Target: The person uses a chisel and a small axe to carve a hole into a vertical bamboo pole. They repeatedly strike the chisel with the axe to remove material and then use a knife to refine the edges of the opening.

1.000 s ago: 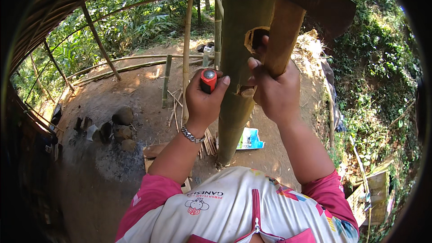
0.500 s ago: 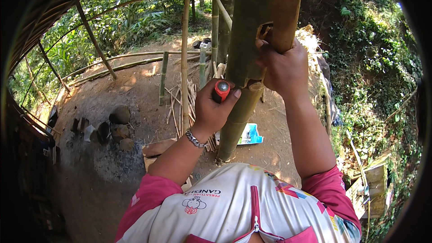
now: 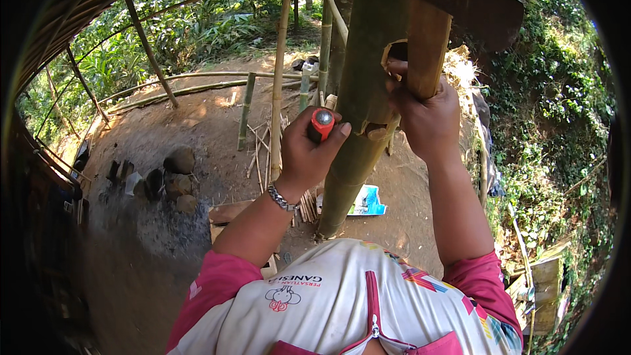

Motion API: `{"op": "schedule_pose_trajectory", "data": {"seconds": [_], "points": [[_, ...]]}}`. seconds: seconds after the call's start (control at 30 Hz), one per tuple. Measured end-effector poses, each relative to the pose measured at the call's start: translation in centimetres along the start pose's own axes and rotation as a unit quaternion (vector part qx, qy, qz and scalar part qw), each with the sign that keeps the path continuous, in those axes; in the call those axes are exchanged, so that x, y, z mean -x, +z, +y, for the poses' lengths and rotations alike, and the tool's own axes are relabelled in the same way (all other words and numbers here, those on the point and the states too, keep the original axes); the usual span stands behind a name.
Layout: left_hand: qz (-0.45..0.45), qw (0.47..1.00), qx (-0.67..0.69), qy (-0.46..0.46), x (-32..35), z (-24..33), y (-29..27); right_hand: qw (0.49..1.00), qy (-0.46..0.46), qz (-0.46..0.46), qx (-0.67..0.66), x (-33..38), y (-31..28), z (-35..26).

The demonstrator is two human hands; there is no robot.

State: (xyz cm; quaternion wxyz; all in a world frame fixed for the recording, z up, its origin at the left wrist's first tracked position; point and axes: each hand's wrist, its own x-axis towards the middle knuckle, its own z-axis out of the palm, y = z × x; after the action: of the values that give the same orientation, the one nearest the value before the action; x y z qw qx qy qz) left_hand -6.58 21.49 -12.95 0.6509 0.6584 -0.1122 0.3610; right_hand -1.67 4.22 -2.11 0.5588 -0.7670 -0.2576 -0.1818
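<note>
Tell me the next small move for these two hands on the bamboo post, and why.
Probably bring the wooden mallet down on the red-handled tool. The left hand grips that tool with its end against the bamboo post, beside a notch already cut there, while the right hand holds the mallet's handle raised close by. The tool's tip is hidden, so this is a guess.

Red-handled tool [image 3: 321, 123] pressed against the upright notched bamboo post [image 3: 365, 85].

Rural outdoor yard, bamboo pole [image 3: 368, 92] frame, dirt ground [image 3: 197, 131], surrounding greenery [image 3: 197, 20]
</note>
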Motion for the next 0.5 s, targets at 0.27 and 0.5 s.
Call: {"op": "schedule_pose_trajectory", "data": {"seconds": [0.27,0.5], "points": [[0.052,0.999,-0.011,-0.012,0.1,0.4,-0.1,0.986,0.004,-0.017,-0.166,1.8,-2.5,1.6],[0.195,0.972,0.038,-0.129,5.1,-1.9,-4.4,0.930,0.149,-0.280,-0.186,9.3,-6.9,10.4]]}}
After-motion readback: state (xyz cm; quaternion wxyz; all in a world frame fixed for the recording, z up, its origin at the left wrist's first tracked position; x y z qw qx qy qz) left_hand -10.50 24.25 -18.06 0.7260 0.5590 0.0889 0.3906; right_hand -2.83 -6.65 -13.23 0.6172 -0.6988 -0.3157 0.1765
